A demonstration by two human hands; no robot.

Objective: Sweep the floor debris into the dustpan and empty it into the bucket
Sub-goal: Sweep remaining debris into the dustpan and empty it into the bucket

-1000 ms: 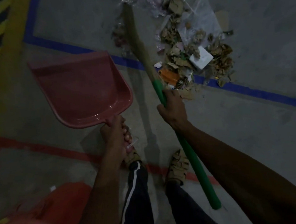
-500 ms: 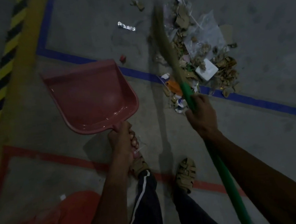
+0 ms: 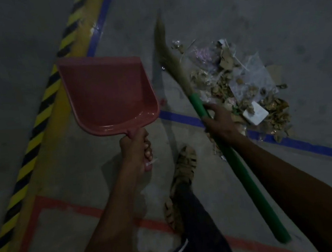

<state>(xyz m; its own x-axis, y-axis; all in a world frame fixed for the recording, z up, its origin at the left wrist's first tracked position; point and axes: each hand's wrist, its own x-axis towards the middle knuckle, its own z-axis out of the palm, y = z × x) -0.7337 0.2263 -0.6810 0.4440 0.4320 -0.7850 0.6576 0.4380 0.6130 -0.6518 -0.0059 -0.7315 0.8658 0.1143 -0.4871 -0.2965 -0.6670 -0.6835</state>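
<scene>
- The left hand [image 3: 136,147] is clenched round the short handle of a pink dustpan [image 3: 108,94]; the pan is held out over the floor with its wide mouth pointing to the far side, and nothing shows inside it; whether its front edge touches the floor is hard to judge in this dim light.
- The right hand [image 3: 217,120] grasps the green handle of a broom [image 3: 230,160] near its upper end, just below the straw-coloured bristles [image 3: 168,56]; the handle slants from near right up to far left, and the bristles stretch away along the left edge of the debris.
- The debris pile [image 3: 237,85] lies on the grey concrete floor [image 3: 271,10] to the right of the broom, far of the right hand; it holds dry brown leaves, torn cardboard, clear plastic wrap and a small white block [image 3: 255,115]; some of it spills over a blue floor line [image 3: 300,146].
- The dustpan sits well to the left of the pile, with the broom between them.
- A yellow and black hazard stripe [image 3: 34,131] runs along the left side; a red floor line [image 3: 78,208] crosses the near part of the floor.
- One sandalled foot [image 3: 183,168] and a dark trouser leg [image 3: 198,231] show between the two arms.
</scene>
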